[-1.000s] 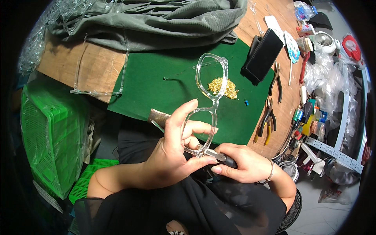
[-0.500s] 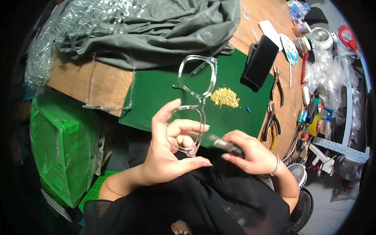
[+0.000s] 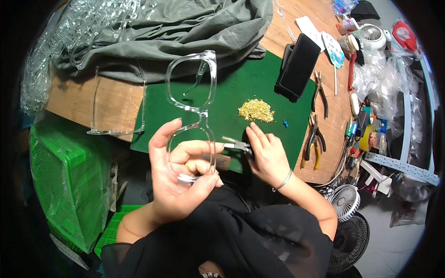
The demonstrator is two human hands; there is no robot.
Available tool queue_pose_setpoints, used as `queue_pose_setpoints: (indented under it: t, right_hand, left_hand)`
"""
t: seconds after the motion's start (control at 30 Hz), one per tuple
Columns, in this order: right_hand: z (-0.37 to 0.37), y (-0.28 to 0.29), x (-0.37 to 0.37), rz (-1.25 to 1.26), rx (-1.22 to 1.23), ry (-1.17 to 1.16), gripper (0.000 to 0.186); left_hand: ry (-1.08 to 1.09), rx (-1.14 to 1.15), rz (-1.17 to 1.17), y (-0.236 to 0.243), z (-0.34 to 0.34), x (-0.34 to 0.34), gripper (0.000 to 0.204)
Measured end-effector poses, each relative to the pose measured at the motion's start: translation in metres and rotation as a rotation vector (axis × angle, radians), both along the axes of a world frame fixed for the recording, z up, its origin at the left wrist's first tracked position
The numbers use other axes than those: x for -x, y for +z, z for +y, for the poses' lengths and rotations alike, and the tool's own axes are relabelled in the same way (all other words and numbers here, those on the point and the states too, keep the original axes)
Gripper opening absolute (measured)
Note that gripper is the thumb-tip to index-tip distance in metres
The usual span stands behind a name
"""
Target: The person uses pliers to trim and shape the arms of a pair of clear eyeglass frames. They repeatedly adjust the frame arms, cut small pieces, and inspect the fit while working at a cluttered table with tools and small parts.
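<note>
A clear eyeglass frame (image 3: 202,112) stands upright in my left hand (image 3: 178,187), whose thumb and fingers close around its lower rim. One temple shows folded behind the upper rim. My right hand (image 3: 269,160) grips small pliers (image 3: 240,146), their metal jaws pointing left toward the frame; the handles are mostly hidden in the palm. The extended index fingertip reaches the near edge of a heap of tiny gold metal pieces (image 3: 256,110), too small to name exactly. The heap lies on a green mat (image 3: 294,109), with a small blue piece (image 3: 285,123) beside it.
A black phone-like slab (image 3: 301,65) leans at the mat's far right. Two pliers (image 3: 315,139) lie right of it. Another clear frame (image 3: 116,132) rests at left, near grey cloth (image 3: 162,58) and a pile of clear frames (image 3: 88,41). A green crate (image 3: 76,171) stands lower left.
The eyeglass frame and my left hand have shifted left in the picture. My right hand has moved forward with the pliers, its index finger now stretched to the gold pieces.
</note>
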State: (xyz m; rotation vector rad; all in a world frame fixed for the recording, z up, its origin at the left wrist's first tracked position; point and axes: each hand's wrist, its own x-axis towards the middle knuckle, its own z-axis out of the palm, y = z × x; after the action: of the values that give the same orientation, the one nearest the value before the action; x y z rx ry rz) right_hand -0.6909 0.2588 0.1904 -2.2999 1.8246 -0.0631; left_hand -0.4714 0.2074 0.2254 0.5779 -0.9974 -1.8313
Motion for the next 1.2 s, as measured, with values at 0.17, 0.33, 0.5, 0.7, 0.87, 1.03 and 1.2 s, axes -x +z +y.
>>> queue_pose_setpoints:
  t: [0.17, 0.33, 0.5, 0.7, 0.87, 1.03, 1.2]
  right_hand:
    - [0.003, 0.01, 0.018, -0.288, 0.028, -0.202, 0.03]
    - [-0.022, -0.015, 0.021, -0.433, 0.046, -0.379, 0.015]
    - [-0.025, -0.025, 0.016, -0.359, 0.041, -0.349, 0.016]
    - [-0.026, -0.026, 0.015, -0.354, 0.004, -0.354, 0.017]
    - [-0.024, -0.03, 0.012, -0.345, 0.03, -0.359, 0.018]
    - [-0.026, -0.028, 0.018, -0.359, 0.031, -0.361, 0.016]
    - [-0.027, -0.023, 0.017, -0.403, -0.032, -0.362, 0.013]
  left_hand:
    - [-0.081, -0.246, 0.113, 0.012, -0.005, -0.006, 0.099]
    - [-0.197, -0.263, 0.235, 0.01, -0.004, 0.001, 0.111]
    - [-0.252, -0.235, 0.094, 0.016, -0.007, -0.01, 0.033]
    - [-0.456, -0.232, -0.01, 0.021, -0.008, -0.009, 0.04]
    - [-0.433, -0.11, -0.123, 0.025, -0.007, -0.01, 0.042]
    - [-0.435, -0.205, -0.077, 0.02, -0.001, -0.008, 0.032]
    - [-0.357, -0.383, -0.011, 0.021, 0.008, -0.002, 0.03]
